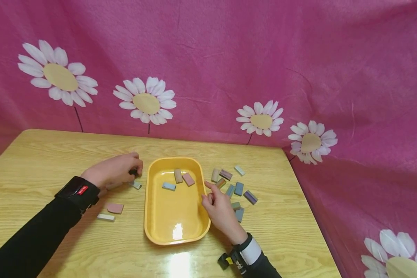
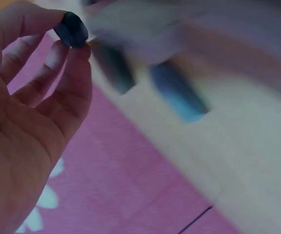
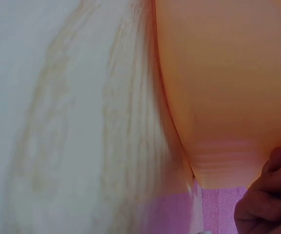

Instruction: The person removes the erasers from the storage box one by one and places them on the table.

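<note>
My left hand (image 1: 119, 168) is left of the yellow tray (image 1: 176, 241), low over the table. In the left wrist view its thumb and fingers pinch a small dark block (image 2: 72, 30) with a rounded edge. A pale block (image 1: 136, 185) lies just below these fingers. My right hand (image 1: 219, 206) is at the tray's right rim, index fingertip and thumb over the edge, other fingers bent. Whether they grip the rim is unclear. Inside the tray lie a light blue block (image 1: 168, 186), a tan block (image 1: 178, 176) and a pink block (image 1: 189, 179).
Several coloured blocks, among them a purple one (image 1: 250, 197) and a blue one (image 1: 239, 189), lie scattered right of the tray. Nearer on the left are a pink block (image 1: 115, 208) and a white block (image 1: 106, 217). A magenta flowered cloth (image 1: 208, 58) hangs behind the table.
</note>
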### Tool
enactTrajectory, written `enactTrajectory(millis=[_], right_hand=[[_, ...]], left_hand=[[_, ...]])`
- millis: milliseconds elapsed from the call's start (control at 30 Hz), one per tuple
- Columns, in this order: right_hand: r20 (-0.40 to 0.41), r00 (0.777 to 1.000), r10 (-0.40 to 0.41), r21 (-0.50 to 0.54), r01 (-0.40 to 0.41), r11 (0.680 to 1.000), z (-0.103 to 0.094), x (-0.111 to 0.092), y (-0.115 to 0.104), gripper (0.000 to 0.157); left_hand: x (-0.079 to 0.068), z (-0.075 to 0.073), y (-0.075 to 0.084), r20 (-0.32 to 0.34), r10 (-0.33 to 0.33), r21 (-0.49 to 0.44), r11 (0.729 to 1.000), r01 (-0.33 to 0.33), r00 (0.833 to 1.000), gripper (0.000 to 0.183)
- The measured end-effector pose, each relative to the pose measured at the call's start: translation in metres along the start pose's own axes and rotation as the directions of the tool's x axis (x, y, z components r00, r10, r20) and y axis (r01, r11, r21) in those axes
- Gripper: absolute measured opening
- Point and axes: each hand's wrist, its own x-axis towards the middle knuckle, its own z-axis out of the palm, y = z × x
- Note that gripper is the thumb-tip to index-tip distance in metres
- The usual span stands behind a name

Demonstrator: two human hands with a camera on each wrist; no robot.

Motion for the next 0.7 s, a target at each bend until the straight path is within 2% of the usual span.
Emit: enactTrajectory(millis=[100,167,267,333,433,500,600,700], right_hand=[[0.005,1.0,0.004,0.004,-0.004,1.0,-0.001,-0.001,0.001,0.043],[0.005,1.0,0.009,0.0,-0.009,1.0,-0.003,-0.001,0.001,0.043],[-0.001,1.0,0.014,-0.01,-0.014,1.0,-0.005,-0.001,0.002,0.043],[-0.002,1.0,0.012,-0.018,-0.012,1.0,-0.006,-0.001,0.003,0.042],[-0.01,1.0,0.004,-0.025,-0.005,1.0,-0.007,-0.001,0.004,0.043],[-0.014,1.0,0.006,-0.024,-0.006,1.0,-0.006,0.0,0.003,0.043],[-0.011,1.0,0.015,-0.021,-0.015,1.0,-0.003,0.0,0.002,0.042],[0.002,1.0,0.012,-0.019,-0.012,1.0,0.001,0.0,0.0,0.042]], left_hand=[[0.002,-0.003,0.001,-0.04,0.011,-0.055,0.998,-0.013,0.999,0.012],[0.006,-0.01,0.008,-0.074,0.027,-0.058,0.998,-0.032,0.997,0.013],[0.017,-0.022,0.03,-0.091,0.095,-0.017,0.995,-0.097,0.991,0.016],[0.025,-0.028,0.051,-0.072,0.148,0.018,0.989,-0.147,0.986,0.016],[0.041,-0.032,0.08,-0.009,0.237,0.084,0.968,-0.236,0.971,0.016],[0.053,-0.03,0.095,0.052,0.26,0.126,0.956,-0.264,0.964,0.017],[0.07,-0.018,0.108,0.15,0.236,0.166,0.951,-0.26,0.96,0.021],[0.08,-0.003,0.116,0.239,0.192,0.198,0.95,-0.241,0.952,0.016]])
